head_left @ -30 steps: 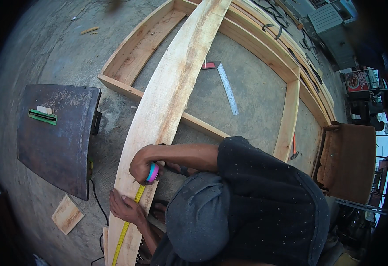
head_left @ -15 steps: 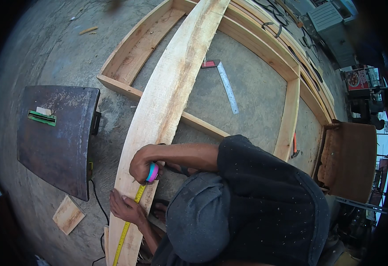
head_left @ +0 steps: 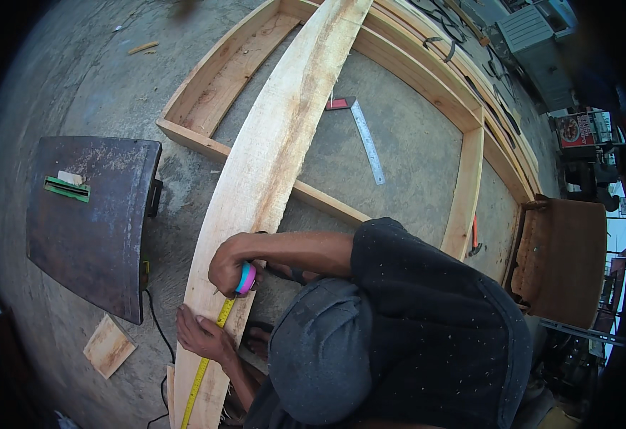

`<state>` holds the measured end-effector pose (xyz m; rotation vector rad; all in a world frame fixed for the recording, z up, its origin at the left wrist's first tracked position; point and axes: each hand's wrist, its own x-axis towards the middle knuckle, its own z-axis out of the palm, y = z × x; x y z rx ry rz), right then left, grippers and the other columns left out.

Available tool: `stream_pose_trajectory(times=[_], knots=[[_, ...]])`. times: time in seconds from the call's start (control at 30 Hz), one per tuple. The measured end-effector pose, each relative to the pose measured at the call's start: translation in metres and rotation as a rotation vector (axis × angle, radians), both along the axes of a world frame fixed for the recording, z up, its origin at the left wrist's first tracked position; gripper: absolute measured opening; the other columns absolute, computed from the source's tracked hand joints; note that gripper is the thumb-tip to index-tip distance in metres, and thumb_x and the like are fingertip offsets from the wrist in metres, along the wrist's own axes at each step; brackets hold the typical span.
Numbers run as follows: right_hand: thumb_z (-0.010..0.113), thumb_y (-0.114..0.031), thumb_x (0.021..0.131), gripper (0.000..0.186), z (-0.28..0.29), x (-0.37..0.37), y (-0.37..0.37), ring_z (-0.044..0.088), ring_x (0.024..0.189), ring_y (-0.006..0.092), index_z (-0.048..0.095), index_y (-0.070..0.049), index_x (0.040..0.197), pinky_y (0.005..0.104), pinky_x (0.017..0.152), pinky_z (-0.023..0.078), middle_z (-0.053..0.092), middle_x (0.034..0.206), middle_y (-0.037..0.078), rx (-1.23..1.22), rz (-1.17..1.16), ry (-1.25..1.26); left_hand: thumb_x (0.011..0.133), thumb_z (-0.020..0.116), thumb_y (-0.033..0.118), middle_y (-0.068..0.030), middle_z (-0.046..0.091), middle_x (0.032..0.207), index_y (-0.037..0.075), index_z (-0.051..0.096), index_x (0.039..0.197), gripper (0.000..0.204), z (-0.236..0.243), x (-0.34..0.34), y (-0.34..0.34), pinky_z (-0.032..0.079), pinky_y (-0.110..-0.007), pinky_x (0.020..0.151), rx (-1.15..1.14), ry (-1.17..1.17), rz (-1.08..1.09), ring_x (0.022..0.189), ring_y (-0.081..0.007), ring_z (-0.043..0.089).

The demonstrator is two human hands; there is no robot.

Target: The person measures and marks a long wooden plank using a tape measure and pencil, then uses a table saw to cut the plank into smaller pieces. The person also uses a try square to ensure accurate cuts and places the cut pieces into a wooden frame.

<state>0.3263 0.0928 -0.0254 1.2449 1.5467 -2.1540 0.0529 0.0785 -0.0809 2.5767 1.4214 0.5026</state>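
Near: co-worker in dk. cap (head_left: 319, 350) & blk. shirt (head_left: 434, 322), bent over pale board (head_left: 277, 150), which runs near L to far ctr. across wooden frame (head_left: 464, 193). Co-worker's L hand (head_left: 206, 334) rests on board across yellow blade (head_left: 196, 386) of tape measure (head_left: 246, 277); R hand (head_left: 227, 266), just beyond, grips the case. Wearer's own hands: out of view, state can't be told. Mid-L: dk. metal table (head_left: 91, 236) w/ green insert (head_left: 67, 189). Far: steel square (head_left: 367, 143) on floor (head_left: 420, 150) w/in frame.
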Motion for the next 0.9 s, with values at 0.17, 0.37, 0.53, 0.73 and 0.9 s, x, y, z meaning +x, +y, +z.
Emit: stream_pose_trajectory(times=[0.17,0.37,0.53,0.73,0.9], knots=[[0.059,-0.015,0.092,0.026,-0.019,-0.006,0.002,0.074,0.068,0.0289,0.076,0.005,0.094,0.0430,0.057,0.062,0.074,0.087,0.021,0.052,0.042,0.027,0.102,0.051,0.019,-0.0163,0.064,0.142,0.004,0.063,0.141,0.044,-0.003,-0.002,0.001,0.034,-0.051,0.116,0.006,0.002,-0.012,0.134,-0.0358,0.057],[0.060,-0.015,0.092,0.025,0.000,0.000,0.000,0.075,0.069,0.0281,0.077,0.004,0.095,0.0426,0.058,0.062,0.075,0.088,0.020,0.024,0.025,-0.014,0.102,0.050,0.021,-0.0163,0.064,0.143,0.004,0.063,0.141,0.044,-0.002,-0.003,0.001,0.034,-0.051,0.117,-0.004,0.015,0.000,0.134,-0.0353,0.057],[0.060,-0.014,0.091,0.025,-0.005,-0.001,-0.001,0.075,0.069,0.0286,0.076,0.005,0.093,0.0433,0.058,0.062,0.075,0.088,0.020,0.013,0.002,0.003,0.102,0.050,0.021,-0.0166,0.063,0.143,0.004,0.063,0.142,0.045,-0.001,0.000,0.001,0.034,-0.051,0.117,-0.011,0.007,-0.001,0.134,-0.0353,0.057],[0.059,-0.013,0.091,0.025,-0.007,-0.003,0.002,0.074,0.067,0.0279,0.076,0.006,0.092,0.0424,0.058,0.062,0.075,0.087,0.020,0.025,0.030,0.010,0.102,0.051,0.020,-0.0173,0.063,0.143,0.004,0.063,0.142,0.045,-0.001,-0.002,0.001,0.034,-0.051,0.116,-0.008,0.011,0.001,0.134,-0.0359,0.057],[0.056,-0.014,0.094,0.028,-0.003,-0.001,0.001,0.074,0.066,0.0287,0.074,0.007,0.090,0.0428,0.056,0.062,0.074,0.084,0.020,0.010,0.018,0.010,0.101,0.051,0.019,-0.0175,0.063,0.143,0.004,0.063,0.141,0.045,-0.001,-0.002,0.001,0.034,-0.051,0.116,-0.010,0.004,0.001,0.133,-0.0359,0.057]])
